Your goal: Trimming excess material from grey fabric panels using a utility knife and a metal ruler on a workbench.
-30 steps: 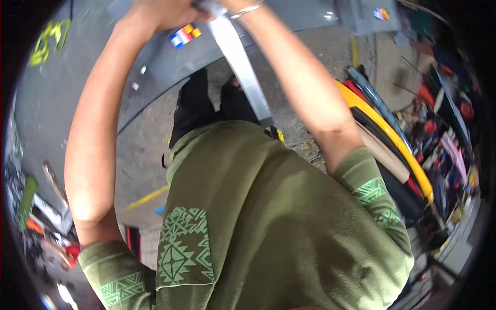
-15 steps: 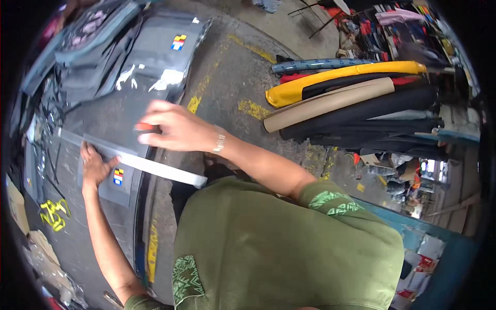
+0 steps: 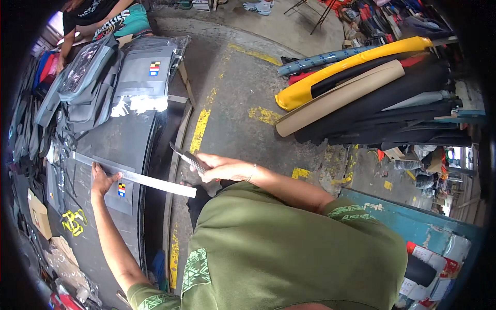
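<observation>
My left hand [image 3: 105,181] presses down with fingers and thumb spread, holding nothing. It lies across a long pale ruler [image 3: 163,186], whose near right end sticks out past the table's edge toward my body. Beneath the ruler is a grey translucent sheet [image 3: 112,205] with a small multicoloured label [image 3: 121,190]. My right hand [image 3: 219,168] is closed around a hand tool [image 3: 195,163] with a ribbed dark handle, a thin metal shank and a dark curved tip. That tool is in the air off the table's right side, apart from the ruler; its exact kind is unclear.
The dark worktable [image 3: 126,137] carries grey backpacks [image 3: 85,85], a stack of labelled grey panels [image 3: 147,70] and a yellow cord [image 3: 74,222]. Fabric rolls [image 3: 341,98] lie at the right. Another person [image 3: 103,18] is at the far left.
My right hand has come back from above the ruler toward my body, right of the table, still with the tool. My left hand stays on the ruler. The view has shifted.
</observation>
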Tool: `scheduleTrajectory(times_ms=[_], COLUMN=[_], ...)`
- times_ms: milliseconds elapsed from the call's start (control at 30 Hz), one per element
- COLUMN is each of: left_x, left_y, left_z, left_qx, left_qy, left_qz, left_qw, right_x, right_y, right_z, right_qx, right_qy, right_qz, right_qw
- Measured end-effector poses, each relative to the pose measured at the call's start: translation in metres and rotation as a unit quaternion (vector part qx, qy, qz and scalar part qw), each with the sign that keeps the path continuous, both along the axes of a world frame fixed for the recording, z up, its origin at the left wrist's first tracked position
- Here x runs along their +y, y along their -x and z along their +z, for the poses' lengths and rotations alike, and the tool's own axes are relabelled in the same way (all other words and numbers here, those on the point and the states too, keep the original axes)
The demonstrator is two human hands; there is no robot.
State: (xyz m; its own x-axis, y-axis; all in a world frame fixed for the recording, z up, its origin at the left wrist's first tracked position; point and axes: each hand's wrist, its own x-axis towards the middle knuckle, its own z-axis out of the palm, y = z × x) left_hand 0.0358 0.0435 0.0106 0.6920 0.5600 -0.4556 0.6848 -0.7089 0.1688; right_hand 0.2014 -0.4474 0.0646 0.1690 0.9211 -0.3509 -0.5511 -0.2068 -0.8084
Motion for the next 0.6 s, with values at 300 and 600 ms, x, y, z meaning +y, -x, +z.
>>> scheduleTrajectory(times_ms=[300, 600], left_x=[-0.017, -0.047], left_y=[0.026, 0.058], left_z=[-0.006, 0.023], left_qx=[-0.106, -0.271], left_qy=[-0.039, -0.053], left_qz=[-0.002, -0.009], left_qw=[0.994, 0.961], right_x=[0.052, 0.105], right_y=[0.021, 0.071], right_z=[-0.019, -0.058], right_qx=[-0.512, -0.478], right_qy=[0.067, 0.124], right_qz=[0.055, -0.016], right_qw=[0.854, 0.869])
